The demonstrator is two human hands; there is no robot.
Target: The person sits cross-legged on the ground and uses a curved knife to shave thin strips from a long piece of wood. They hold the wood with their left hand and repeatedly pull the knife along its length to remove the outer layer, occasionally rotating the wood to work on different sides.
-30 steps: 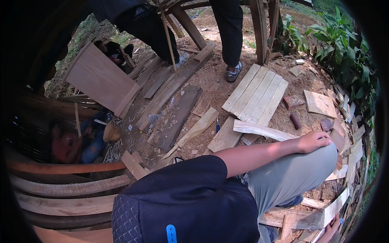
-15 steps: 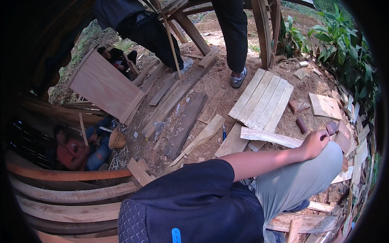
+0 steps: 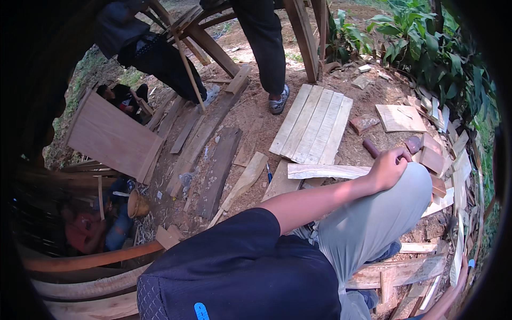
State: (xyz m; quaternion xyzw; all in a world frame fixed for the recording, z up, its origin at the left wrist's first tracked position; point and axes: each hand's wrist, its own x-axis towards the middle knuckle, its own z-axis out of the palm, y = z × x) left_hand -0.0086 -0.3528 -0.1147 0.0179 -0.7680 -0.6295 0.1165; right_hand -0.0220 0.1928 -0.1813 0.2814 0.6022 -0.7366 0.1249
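Observation:
My left hand (image 3: 392, 169) rests on my bent knee in light trousers, its fingers curled closed with nothing seen in them. Just beyond it on the ground are a dark red-brown cylinder (image 3: 370, 149) and a rounded brown piece (image 3: 413, 144). Brown wood blocks (image 3: 432, 160) lie to the right of the knee. At the lower right edge my right hand (image 3: 460, 284) comes into view beside a long pale wood strip (image 3: 457, 250). A small blue thing (image 3: 471, 263) shows next to that hand. Its fingers are too unclear to read.
Joined pale boards (image 3: 312, 125) lie ahead on ground strewn with shavings. A curved plank (image 3: 328, 171) and a blue-handled tool (image 3: 269, 173) are nearer. A wooden panel (image 3: 114, 136) leans at left. Several people are nearby, one beside a tan bucket (image 3: 138, 204).
The view has swung rightward, so the scene sits further left and higher. My right hand and forearm have come into view at the lower right. My left hand stays on the knee.

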